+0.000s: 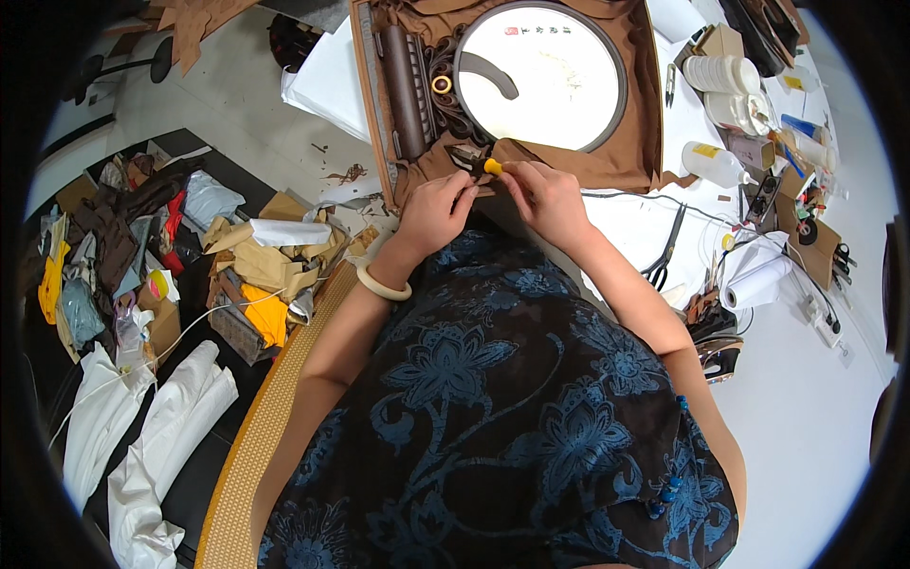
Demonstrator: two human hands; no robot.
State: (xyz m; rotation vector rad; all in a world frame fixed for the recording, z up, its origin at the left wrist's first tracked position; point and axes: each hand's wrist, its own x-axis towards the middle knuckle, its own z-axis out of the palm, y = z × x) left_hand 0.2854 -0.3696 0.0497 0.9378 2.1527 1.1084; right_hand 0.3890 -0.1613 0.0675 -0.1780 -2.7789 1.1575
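My right hand [542,197] grips a small pair of pliers with a yellow handle [492,167]; their dark jaws point left over brown cloth. Close beside the jaws, my left hand [438,209] is closed, its thumb and fingers pinched together at the near edge of the cloth. What sits between those fingertips is too small to make out. Both hands work at the near rim of a box lined with brown cloth [645,114]. In the box lies a round white panel [559,95] with a dark frame, beside a dark brown, roll-shaped piece [406,90] and dark looped trim.
Black scissors [669,248] and a white glue bottle [713,165] lie on the white table at right, near paper rolls [758,275] and a dark cable. Heaped scraps [275,266] and white rolled material [171,446] fill the left, beside a woven yellow edge [270,417].
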